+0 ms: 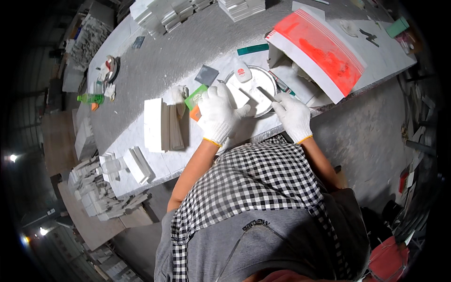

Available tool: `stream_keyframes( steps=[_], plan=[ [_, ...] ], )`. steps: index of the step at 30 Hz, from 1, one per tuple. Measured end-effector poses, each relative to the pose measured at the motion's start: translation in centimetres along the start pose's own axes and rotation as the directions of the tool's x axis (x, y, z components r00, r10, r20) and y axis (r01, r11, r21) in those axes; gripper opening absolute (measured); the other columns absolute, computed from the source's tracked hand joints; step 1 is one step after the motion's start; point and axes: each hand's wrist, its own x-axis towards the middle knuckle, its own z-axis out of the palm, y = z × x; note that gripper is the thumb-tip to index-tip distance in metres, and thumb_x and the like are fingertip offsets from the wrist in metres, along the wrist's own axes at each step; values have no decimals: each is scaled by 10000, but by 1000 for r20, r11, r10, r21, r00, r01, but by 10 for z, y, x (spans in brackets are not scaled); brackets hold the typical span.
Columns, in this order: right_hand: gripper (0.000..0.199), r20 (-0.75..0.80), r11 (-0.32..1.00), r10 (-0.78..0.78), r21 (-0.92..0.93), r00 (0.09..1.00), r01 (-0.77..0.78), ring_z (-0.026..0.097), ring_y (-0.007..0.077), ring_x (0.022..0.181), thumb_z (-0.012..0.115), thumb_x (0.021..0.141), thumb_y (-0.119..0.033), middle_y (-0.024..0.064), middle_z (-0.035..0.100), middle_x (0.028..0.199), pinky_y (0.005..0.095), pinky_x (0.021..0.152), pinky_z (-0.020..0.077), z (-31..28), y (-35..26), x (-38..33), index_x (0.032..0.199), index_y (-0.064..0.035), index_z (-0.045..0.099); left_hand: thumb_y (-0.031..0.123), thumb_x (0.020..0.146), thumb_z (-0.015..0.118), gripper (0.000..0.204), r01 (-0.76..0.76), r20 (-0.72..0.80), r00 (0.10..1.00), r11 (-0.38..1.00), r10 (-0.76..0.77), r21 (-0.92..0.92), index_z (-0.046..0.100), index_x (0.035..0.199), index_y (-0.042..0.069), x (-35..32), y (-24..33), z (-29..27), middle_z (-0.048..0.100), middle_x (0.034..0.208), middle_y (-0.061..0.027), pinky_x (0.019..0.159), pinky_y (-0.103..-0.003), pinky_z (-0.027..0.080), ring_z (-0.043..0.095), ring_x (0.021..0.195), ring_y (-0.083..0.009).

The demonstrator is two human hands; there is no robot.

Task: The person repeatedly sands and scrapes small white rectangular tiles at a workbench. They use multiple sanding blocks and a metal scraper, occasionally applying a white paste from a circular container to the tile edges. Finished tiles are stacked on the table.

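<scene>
My left hand (217, 112), in a white knit glove, is closed on a flat white tile-like piece (238, 96) over the near left side of a round, pale-rimmed tray (274, 84). My right hand (292, 115), gloved the same way, pinches a thin dark flat-bladed tool (266, 94) that slants over the tray's right side. A white squeeze bottle (241, 72) with a red label lies at the tray's far side. Beside my left hand are a green pad (194, 97) and an orange pad (195, 113), both partly covered by it.
White slabs stand in a stack (162, 126) to the left, with smaller white pieces (136, 164) nearer me. A red and white box (319, 54) stands at the right. Beyond lie a grey square (206, 74) and a dark green strip (252, 49). A green bottle (91, 98) lies far left.
</scene>
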Motion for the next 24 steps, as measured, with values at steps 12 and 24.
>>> stream_keyframes(
  steps=[12, 24],
  plan=[
    [231, 377, 973, -62, 227, 924, -28, 707, 286, 874, 682, 929, -276, 135, 726, 935, 380, 807, 539, 19, -22, -25, 1064, -90, 705, 493, 671, 881, 782, 421, 202, 907, 785, -370, -454, 680, 1214, -32, -45, -67, -30, 685, 1099, -224, 912, -447, 522, 650, 1050, -354],
    [211, 523, 830, -489, 34, 698, 557, 682, 352, 807, 582, 961, -265, 133, 698, 880, 476, 707, 545, 90, -32, -28, 952, -88, 697, 523, 606, 886, 747, 445, 121, 893, 891, -433, -92, 632, 1042, -27, -107, -65, -27, 654, 1013, -232, 850, -492, 519, 633, 957, -398]
  ],
)
